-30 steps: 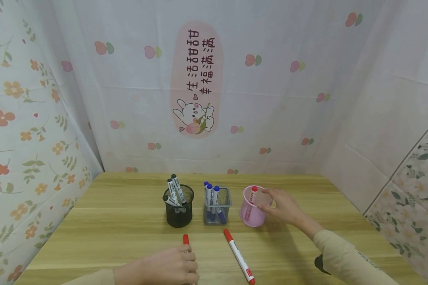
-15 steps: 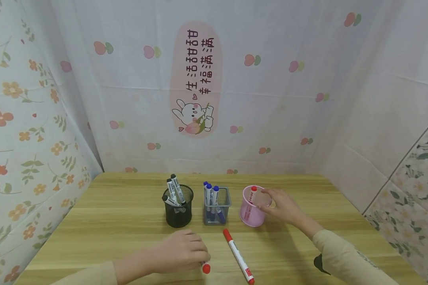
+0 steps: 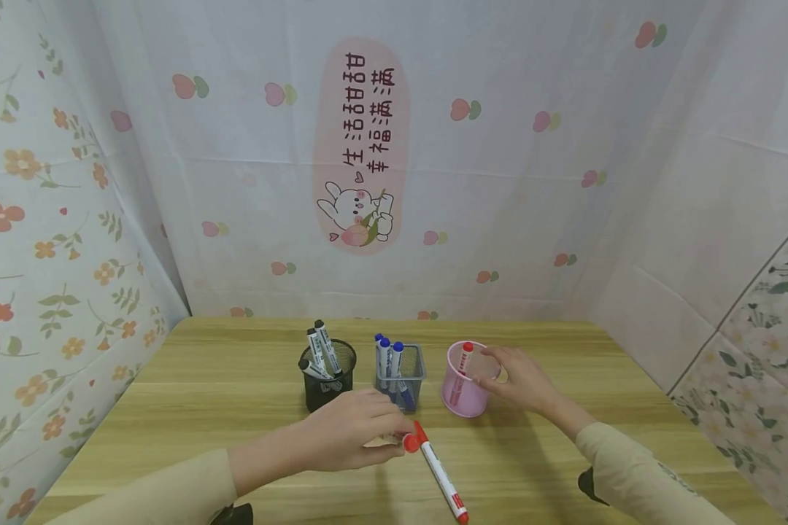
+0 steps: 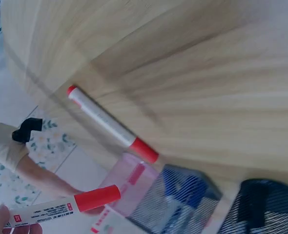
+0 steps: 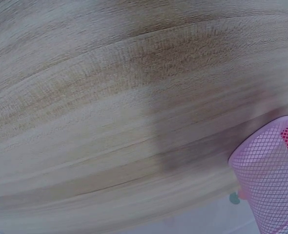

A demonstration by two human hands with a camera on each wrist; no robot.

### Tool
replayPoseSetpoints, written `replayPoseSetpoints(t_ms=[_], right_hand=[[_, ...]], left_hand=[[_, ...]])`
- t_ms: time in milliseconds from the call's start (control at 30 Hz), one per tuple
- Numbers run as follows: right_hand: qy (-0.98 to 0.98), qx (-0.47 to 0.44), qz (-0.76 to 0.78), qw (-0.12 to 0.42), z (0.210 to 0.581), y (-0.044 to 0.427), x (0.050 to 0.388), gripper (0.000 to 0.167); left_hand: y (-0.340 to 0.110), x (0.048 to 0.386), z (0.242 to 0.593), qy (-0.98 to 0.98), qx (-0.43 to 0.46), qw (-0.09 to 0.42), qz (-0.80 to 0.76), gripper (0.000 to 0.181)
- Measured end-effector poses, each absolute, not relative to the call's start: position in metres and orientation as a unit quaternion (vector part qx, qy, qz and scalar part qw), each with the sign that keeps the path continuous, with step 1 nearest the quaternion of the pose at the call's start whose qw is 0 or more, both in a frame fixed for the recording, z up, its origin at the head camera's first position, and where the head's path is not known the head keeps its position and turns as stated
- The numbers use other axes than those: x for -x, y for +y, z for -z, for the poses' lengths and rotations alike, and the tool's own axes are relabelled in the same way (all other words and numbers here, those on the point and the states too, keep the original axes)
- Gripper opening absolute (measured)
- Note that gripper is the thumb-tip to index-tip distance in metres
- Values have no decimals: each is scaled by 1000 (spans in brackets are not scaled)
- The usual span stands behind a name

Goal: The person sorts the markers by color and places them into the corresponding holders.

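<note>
My left hand pinches a red-capped marker between thumb and fingers, above the table; its red end points right in the head view. A second red marker lies on the table just right of that hand. On the right, my right hand holds the pink mesh pen holder at its right side and rim, with thumb and fingers spread round it. The pink mesh wall fills the corner of the right wrist view. One red marker stands inside it.
A black mesh pen holder with several black-capped markers stands at left, partly behind the left hand. Between it and the pink one is a grey square mesh holder with several blue-capped markers. The wooden table meets hanging printed cloths behind.
My left hand has lifted the red marker from the table, turned it, and carried it forward and right. The right hand and pink pen holder have stayed in place.
</note>
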State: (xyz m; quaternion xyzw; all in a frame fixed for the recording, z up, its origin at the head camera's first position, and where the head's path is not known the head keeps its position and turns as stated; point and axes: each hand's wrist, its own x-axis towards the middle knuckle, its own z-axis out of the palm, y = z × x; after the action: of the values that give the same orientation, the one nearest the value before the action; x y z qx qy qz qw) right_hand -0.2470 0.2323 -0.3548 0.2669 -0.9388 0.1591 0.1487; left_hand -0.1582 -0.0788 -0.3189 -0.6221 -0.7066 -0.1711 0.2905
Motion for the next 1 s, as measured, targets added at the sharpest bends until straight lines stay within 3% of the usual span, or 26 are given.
replayPoseSetpoints(t_ms=[433, 1000], right_hand=[[-941, -261, -161, 146, 354, 232, 246, 51], [-931, -281, -175, 152, 353, 232, 244, 47]], left_hand=[[-49, 167, 299, -729, 589, 205, 283, 18], [-24, 183, 286, -722, 578, 187, 331, 22]])
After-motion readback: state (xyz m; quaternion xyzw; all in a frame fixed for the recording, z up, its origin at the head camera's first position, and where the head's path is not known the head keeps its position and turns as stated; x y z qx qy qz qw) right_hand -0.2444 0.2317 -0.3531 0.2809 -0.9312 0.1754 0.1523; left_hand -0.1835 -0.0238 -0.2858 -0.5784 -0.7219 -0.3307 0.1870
